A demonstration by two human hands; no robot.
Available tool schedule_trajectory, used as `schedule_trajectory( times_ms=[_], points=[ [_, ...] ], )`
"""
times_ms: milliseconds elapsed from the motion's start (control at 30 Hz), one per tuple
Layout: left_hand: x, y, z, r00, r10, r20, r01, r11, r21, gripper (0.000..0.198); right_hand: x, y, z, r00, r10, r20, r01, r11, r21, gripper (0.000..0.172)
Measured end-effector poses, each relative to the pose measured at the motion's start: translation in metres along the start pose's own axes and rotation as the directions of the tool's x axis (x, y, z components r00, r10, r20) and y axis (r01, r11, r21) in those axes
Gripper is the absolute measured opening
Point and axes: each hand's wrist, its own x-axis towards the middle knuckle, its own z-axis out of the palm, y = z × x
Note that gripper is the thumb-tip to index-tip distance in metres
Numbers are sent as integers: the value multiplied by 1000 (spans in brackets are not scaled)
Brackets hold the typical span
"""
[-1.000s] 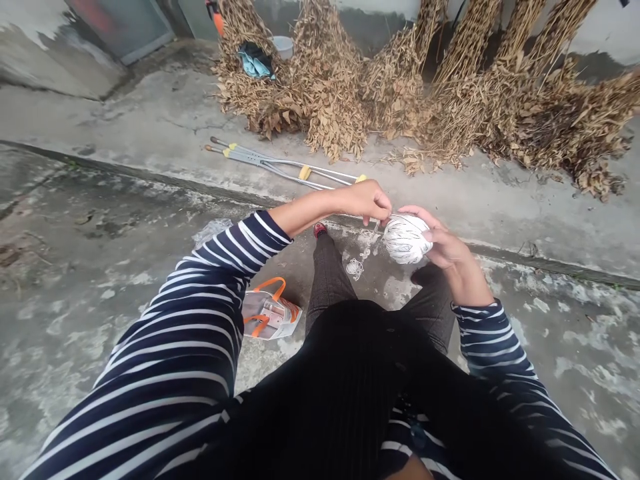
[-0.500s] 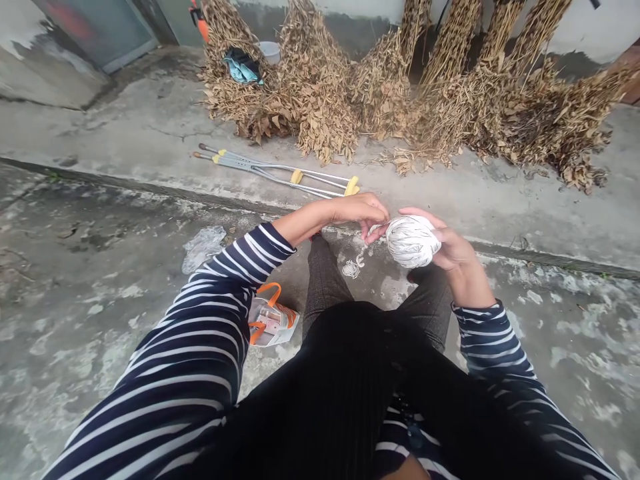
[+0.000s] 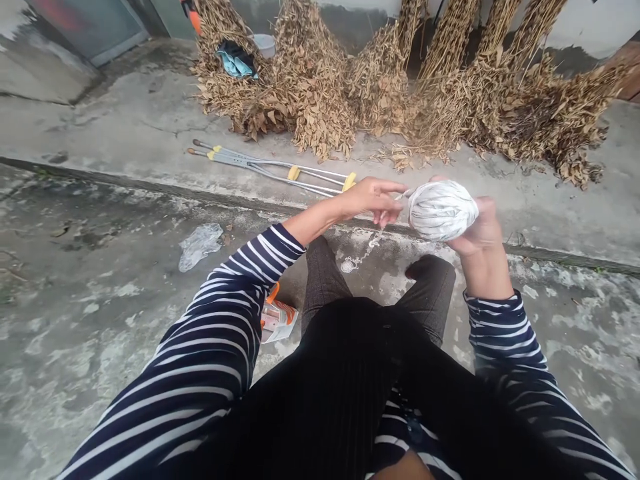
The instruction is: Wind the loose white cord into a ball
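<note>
Two crutches (image 3: 231, 157) noted, laid beyond the left hand (image 3: 367, 197). One white ball (image 3: 443, 210) is gripped by the right hand (image 3: 489, 223). One tangle (image 3: 349, 265) is seen below the left hand, whose curled fingers are closed on one strand (image 3: 373, 244).

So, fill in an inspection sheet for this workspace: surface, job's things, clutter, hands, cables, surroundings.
Surface: concrete ground, mottled with pale patches; ledge beyond.
Job's things: white wound ball, held up; white strand trailing to a small heap on the ground.
Clutter: crutches lying on the ledge; crumpled plastic and orange-handled bag on the ground.
Left hand: fingers at the strand beside the ball; grip unclear.
Right hand: cups the ball.
Cables: nothing seen.
Surroundings: dried plants along the wall, blue-and-black cloth on them.
</note>
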Motion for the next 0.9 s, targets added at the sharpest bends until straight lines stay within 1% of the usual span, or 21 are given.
schedule_trajectory(
  times_ms=[100,167,233,300,333,400,467,533,600,667,733,800,900],
  points=[
    [11,1,10,980,159,-119,-150,985,84,35,4,-9,6,999,34,25,-34,999,-34,64],
    [17,4,15,952,248,-181,-227,966,128,26,7,-17,10,998,52,39,-49,997,-64,68],
    [20,7,17,917,327,-230,-292,941,171,21,10,-27,13,998,43,41,-40,996,-75,68],
    [19,11,16,887,392,-245,-345,914,215,15,13,-36,12,999,30,27,-28,996,-85,64],
    [18,13,14,878,413,-241,-361,903,232,12,14,-40,11,999,27,20,-25,995,-93,62],
    [17,14,10,883,417,-215,-368,900,235,14,16,-45,9,1000,22,23,-20,995,-102,58],
    [19,9,7,910,372,-182,-339,922,188,22,17,-47,6,999,10,36,-6,996,-94,54],
    [23,-3,5,941,302,-152,-289,952,101,28,18,-49,5,1000,-14,27,16,998,-68,51],
    [27,-25,7,967,216,-137,-219,976,-4,29,19,-52,6,999,-36,3,36,999,-26,50],
    [28,-52,11,983,116,-145,-131,987,-97,30,18,-59,9,998,-62,4,62,998,11,50],
    [25,-81,18,985,14,-173,-41,987,-156,29,17,-70,14,994,-103,24,103,994,25,50],
    [19,-108,26,976,-76,-203,37,981,-191,29,16,-84,21,986,-163,35,162,987,16,52],
    [9,-139,37,958,-183,-221,128,962,-240,26,16,-104,31,964,-265,30,266,964,-8,57]
  ],
)
